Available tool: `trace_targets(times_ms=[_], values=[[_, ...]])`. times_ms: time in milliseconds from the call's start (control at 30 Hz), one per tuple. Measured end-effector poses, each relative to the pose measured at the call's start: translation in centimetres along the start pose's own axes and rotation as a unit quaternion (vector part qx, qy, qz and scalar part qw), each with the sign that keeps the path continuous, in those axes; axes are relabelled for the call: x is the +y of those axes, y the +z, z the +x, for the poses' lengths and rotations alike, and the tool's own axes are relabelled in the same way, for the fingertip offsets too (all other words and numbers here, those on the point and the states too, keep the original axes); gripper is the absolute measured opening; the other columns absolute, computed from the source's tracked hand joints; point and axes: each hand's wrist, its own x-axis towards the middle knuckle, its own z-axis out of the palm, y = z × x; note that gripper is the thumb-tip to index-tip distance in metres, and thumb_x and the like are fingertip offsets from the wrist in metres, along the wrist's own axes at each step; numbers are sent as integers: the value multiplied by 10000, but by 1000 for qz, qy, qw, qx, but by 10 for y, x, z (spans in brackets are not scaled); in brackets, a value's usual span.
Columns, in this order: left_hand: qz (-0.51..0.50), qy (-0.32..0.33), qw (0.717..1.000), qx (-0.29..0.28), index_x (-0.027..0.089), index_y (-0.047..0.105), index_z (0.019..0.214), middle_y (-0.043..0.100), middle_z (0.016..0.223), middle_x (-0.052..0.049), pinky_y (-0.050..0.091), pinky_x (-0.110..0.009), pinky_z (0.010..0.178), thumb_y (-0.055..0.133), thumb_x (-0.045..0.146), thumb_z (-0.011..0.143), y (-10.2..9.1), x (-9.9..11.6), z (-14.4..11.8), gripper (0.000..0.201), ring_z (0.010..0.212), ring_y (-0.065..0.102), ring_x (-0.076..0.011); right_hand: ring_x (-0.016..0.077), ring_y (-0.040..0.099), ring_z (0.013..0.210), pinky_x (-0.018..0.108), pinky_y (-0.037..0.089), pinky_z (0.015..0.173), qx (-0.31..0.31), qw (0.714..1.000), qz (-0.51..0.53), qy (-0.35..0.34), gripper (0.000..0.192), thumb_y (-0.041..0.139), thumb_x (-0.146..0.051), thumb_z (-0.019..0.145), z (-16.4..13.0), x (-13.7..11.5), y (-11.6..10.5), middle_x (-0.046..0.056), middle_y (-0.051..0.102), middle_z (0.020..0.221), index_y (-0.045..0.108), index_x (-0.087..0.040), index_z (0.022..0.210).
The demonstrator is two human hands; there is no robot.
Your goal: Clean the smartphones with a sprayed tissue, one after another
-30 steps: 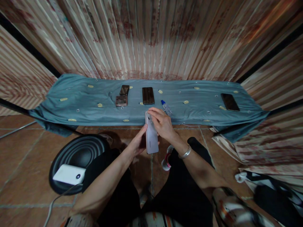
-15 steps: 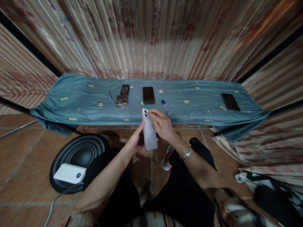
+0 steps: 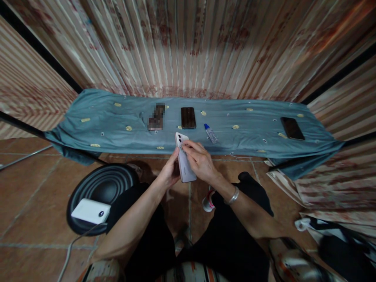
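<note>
My left hand (image 3: 170,168) grips a pale lilac smartphone (image 3: 185,168) along its left side, thumb on the edge. The phone's back, with its camera lenses at the top, faces up toward me. Bunched together, the fingers of my right hand (image 3: 201,160) rest on the phone's back just below the lenses. Whatever they may pinch is hidden. Beyond the hands, a dark phone (image 3: 188,118) lies on the blue cloth (image 3: 141,143), and to its right is a small clear bottle with a blue cap (image 3: 210,134).
Another dark phone (image 3: 292,128) lies at the cloth's right end. Pixelated items (image 3: 157,117) sit left of the middle phone. On the floor at left, a white power bank (image 3: 91,211) with a cable rests on a black round stool (image 3: 102,188). Striped curtains (image 3: 188,47) surround the table.
My right fingers have slid from the phone's top right edge down and left across its back. The left hand keeps its hold. The view has shifted slightly.
</note>
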Motion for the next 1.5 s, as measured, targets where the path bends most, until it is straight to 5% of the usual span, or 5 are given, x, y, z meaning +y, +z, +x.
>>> trace_targets(times_ms=[300,700,1000,1300,1500], values=[[-7,4,1000,5,132,663,1236,769,1046,-104,499,-355,1030,487,392,977,0,-2,4,407,1086,699,-244,262,572,1197,462,494,1045,-18,1000,5,-6,464,383,-124,929,1,-9,-1,155,601,1350,601,-148,1337],[-8,0,1000,25,138,661,1216,774,993,-81,499,-350,1033,441,373,997,5,-1,1,390,1054,710,-230,245,594,1206,450,505,1055,-29,1000,1,-8,456,388,-136,947,2,-1,-1,83,625,1348,612,-238,1331],[-14,24,999,40,134,612,1317,776,1035,-94,508,-352,1011,443,429,991,2,8,4,470,1023,723,-235,249,447,1394,489,393,1178,-84,996,-18,-20,525,324,-138,954,-2,-2,1,128,518,1488,481,-133,1454],[-2,-2,1000,5,153,636,1288,772,1076,-81,475,-343,1053,392,412,1011,7,-1,-1,450,1108,693,-231,255,462,1403,455,394,1185,-32,999,-4,-16,496,340,-127,982,-2,1,6,114,529,1480,501,-176,1449],[-14,19,1000,15,106,597,1335,756,1111,-127,473,-375,1059,383,491,999,-9,4,11,554,1119,686,-248,240,477,1393,391,406,1183,-40,997,18,-69,462,331,-124,990,-7,-8,9,175,539,1459,539,-89,1402]])
